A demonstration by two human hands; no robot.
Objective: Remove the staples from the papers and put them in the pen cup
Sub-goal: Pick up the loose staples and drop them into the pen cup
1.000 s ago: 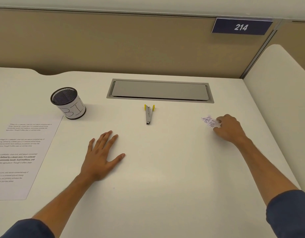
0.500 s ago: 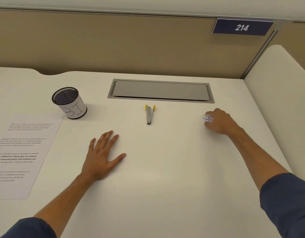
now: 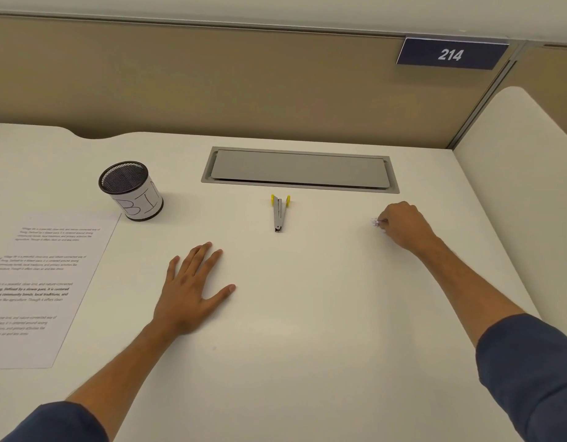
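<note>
papers (image 3: 49, 282) are seen lying flat at the left edge of the frame on the white tabletop (image 3: 307, 330), just below the pen cup (image 3: 131, 190). a staple remover (image 3: 279, 213) is laid at centre. the left hand (image 3: 193, 288) is spread flat, grip released. the right hand (image 3: 402, 225), at right, is clenched around a small crumpled scrap (image 3: 376, 223).
</note>
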